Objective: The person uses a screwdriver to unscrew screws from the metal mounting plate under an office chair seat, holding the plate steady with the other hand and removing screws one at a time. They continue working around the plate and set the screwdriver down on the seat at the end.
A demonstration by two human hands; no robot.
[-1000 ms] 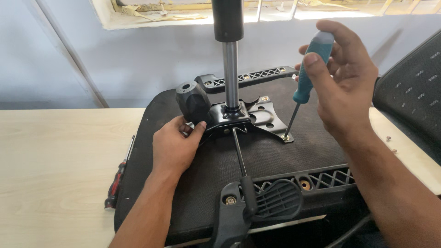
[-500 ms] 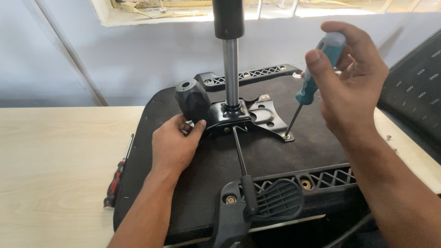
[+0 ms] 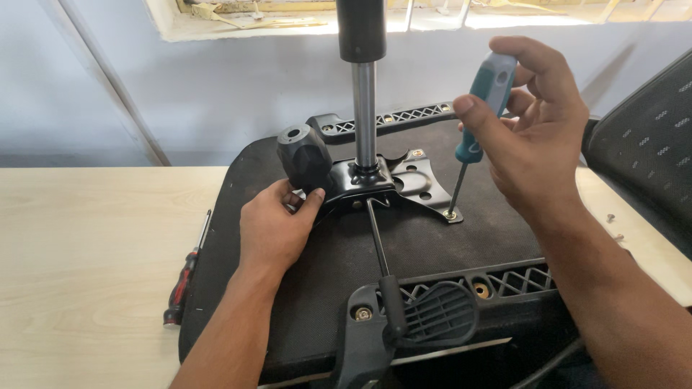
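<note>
An upturned black chair seat [image 3: 432,238] lies on a light wooden table. A black metal mechanism plate [image 3: 404,176] with an upright gas cylinder [image 3: 364,115] is fixed to it. My left hand [image 3: 274,227] presses on the plate's left side beside a black knob [image 3: 303,155]. My right hand [image 3: 533,137] grips a teal-handled screwdriver [image 3: 483,101], its tip standing on a screw [image 3: 450,214] at the plate's right corner.
A red-and-black screwdriver [image 3: 182,281] lies on the table [image 3: 86,274] left of the seat. Black armrest brackets [image 3: 432,310] sit at the near and far seat edges. A mesh chair back [image 3: 649,158] stands at right. Small screws [image 3: 611,217] lie on the table at right.
My right hand has shifted its fingers up around the teal handle, turning it; the tip stays on the same screw. The left hand has not moved.
</note>
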